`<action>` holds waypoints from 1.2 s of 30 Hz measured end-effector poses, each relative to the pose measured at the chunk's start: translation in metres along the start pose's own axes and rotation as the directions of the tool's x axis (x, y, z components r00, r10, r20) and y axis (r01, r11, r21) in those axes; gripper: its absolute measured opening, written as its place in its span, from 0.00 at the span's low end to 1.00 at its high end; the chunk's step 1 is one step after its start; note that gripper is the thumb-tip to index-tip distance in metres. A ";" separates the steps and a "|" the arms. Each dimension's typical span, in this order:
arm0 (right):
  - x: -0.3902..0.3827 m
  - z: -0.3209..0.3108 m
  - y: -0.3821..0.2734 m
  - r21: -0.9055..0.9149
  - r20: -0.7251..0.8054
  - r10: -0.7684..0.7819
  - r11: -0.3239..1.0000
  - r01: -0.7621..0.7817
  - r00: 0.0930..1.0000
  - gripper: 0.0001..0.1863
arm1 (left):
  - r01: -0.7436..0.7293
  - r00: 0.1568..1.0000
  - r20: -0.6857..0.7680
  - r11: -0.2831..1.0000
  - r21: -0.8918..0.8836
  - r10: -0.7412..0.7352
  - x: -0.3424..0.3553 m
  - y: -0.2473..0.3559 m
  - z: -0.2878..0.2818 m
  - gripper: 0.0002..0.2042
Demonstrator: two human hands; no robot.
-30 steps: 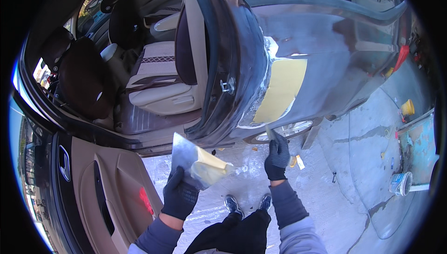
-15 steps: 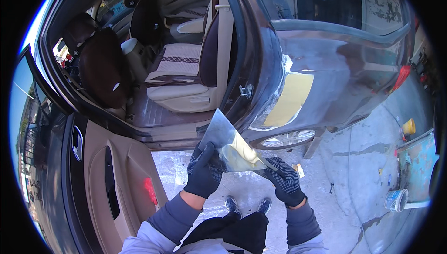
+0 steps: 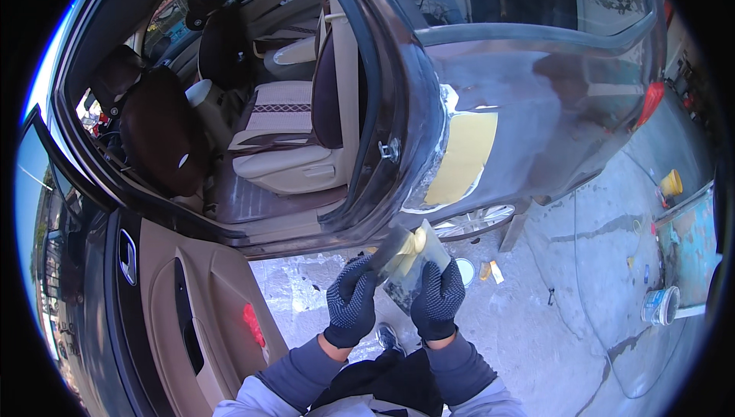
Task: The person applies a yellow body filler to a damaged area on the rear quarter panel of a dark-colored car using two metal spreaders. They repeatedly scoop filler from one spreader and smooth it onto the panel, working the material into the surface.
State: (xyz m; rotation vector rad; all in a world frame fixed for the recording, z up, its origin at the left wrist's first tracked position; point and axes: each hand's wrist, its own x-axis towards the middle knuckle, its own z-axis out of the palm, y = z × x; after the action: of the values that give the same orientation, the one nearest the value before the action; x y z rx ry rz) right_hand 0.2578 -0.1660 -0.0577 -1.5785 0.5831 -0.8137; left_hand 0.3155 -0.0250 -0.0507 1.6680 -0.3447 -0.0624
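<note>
My left hand (image 3: pixel 351 302), in a dark dotted glove, is closed on a thin dark flat spreader (image 3: pixel 387 250). My right hand (image 3: pixel 438 302), gloved alike, grips a greyish see-through plate (image 3: pixel 436 252), its thumb along the face. Cream-coloured putty (image 3: pixel 412 247) lies between the two flat pieces, whose upper parts meet or overlap. Both hands are in front of the car's rear wheel (image 3: pixel 478 220), below the body panel. On that panel is a smooth pale-yellow filled patch (image 3: pixel 463 157) with whitish sanded edges.
The open rear door (image 3: pixel 207 294) stands at my left, beside the car's seats (image 3: pixel 283 134). A white round lid or tin (image 3: pixel 465 272) is on the concrete floor past my right hand. Farther right are a bucket (image 3: pixel 660 306), a yellow container (image 3: pixel 671 184) and a cable (image 3: pixel 586 302).
My hands have come closer together. The plate, earlier spread wide as a diamond, is now tilted, with both flat pieces angled against each other around the putty. The view has shifted slightly right.
</note>
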 end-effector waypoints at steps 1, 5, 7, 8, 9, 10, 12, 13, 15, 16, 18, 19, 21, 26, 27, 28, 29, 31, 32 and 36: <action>0.001 0.000 0.001 0.107 -0.053 0.077 0.992 -0.071 0.996 0.13 | -0.089 0.996 0.018 0.995 0.039 0.088 -0.003 -0.001 0.002 0.11; 0.016 -0.009 0.014 0.097 -0.189 0.177 0.982 -0.161 0.966 0.16 | -0.293 0.952 0.150 0.935 0.198 0.267 -0.008 -0.010 0.002 0.12; 0.033 -0.015 0.026 0.531 -0.126 0.337 0.817 -0.224 0.933 0.18 | -0.300 0.944 0.221 0.919 0.255 0.247 -0.010 -0.017 -0.004 0.13; 0.043 -0.019 0.032 0.710 -0.054 0.331 0.677 -0.197 0.942 0.19 | -0.207 0.965 0.201 0.960 0.188 0.169 -0.012 -0.022 -0.008 0.12; 0.054 -0.023 0.037 0.741 -0.005 0.388 0.620 -0.257 0.921 0.21 | -0.126 0.983 0.155 0.979 0.163 0.101 -0.014 -0.026 -0.012 0.12; 0.067 -0.025 0.043 0.710 -0.015 0.384 0.655 -0.261 0.923 0.21 | -0.068 0.992 0.120 0.985 0.157 0.049 -0.015 -0.031 -0.018 0.11; 0.085 -0.028 0.052 0.640 -0.032 0.362 0.723 -0.260 0.931 0.20 | 0.257 0.965 0.021 0.954 0.157 -0.263 -0.020 -0.038 -0.036 0.10; 0.097 -0.027 0.055 0.725 0.013 0.330 0.647 -0.236 0.944 0.21 | 0.242 0.970 0.012 0.969 0.059 -0.243 -0.020 -0.043 -0.045 0.10; 0.115 -0.021 0.057 0.304 -0.146 0.056 0.953 -0.009 0.988 0.20 | 0.354 0.935 -0.011 0.935 -0.031 -0.354 -0.026 -0.048 -0.063 0.10; 0.124 -0.020 0.057 0.079 -0.127 -0.146 0.985 0.156 0.981 0.19 | 0.454 0.888 -0.018 0.881 -0.136 -0.460 -0.029 -0.051 -0.070 0.11; 0.151 -0.020 0.054 -0.299 -0.029 -0.531 0.813 0.500 0.847 0.18 | 0.175 0.983 0.006 0.944 0.280 -0.184 -0.030 -0.057 -0.084 0.11; 0.164 -0.020 0.052 -0.453 0.079 -0.687 0.620 0.640 0.722 0.17 | 0.336 0.940 -0.051 0.941 -0.028 -0.337 -0.032 -0.059 -0.088 0.12; 0.185 -0.020 0.047 -0.535 0.139 -0.762 0.480 0.695 0.633 0.20 | 0.439 0.879 -0.070 0.858 -0.265 -0.471 -0.035 -0.063 -0.094 0.13; 0.218 -0.027 0.036 -0.628 0.317 -0.799 0.226 0.745 0.510 0.29 | 0.439 0.859 -0.121 0.837 -0.325 -0.498 -0.040 -0.068 -0.097 0.16; 0.219 -0.028 0.034 -0.645 0.334 -0.796 0.198 0.738 0.506 0.29 | 0.441 0.861 -0.117 0.841 -0.313 -0.494 -0.040 -0.068 -0.097 0.16; 0.220 -0.028 0.033 -0.645 0.357 -0.785 0.184 0.741 0.506 0.30 | 0.442 0.864 -0.112 0.845 -0.300 -0.491 -0.040 -0.069 -0.096 0.16; 0.223 -0.027 0.031 -0.638 0.369 -0.790 0.168 0.752 0.489 0.30 | 0.418 0.880 -0.113 0.865 -0.278 -0.461 -0.040 -0.069 -0.095 0.16; 0.227 -0.025 0.027 -0.624 0.376 -0.804 0.147 0.768 0.460 0.31 | 0.459 0.833 -0.085 0.769 -0.446 -0.546 -0.040 -0.069 -0.092 0.16; 0.230 -0.023 0.026 -0.617 0.372 -0.813 0.144 0.774 0.448 0.32 | 0.438 0.834 -0.055 0.720 -0.538 -0.548 -0.039 -0.070 -0.090 0.16; 0.240 -0.021 0.021 -0.646 0.423 -0.784 0.091 0.758 0.455 0.33 | 0.469 0.865 -0.054 0.843 -0.262 -0.498 -0.035 -0.068 -0.087 0.16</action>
State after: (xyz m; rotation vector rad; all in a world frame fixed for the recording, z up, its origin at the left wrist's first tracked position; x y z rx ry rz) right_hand 0.3940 -0.3647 -0.0345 -2.8348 -0.0350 -1.5194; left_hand 0.3158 0.0736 -0.1117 1.4716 0.1836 -0.3682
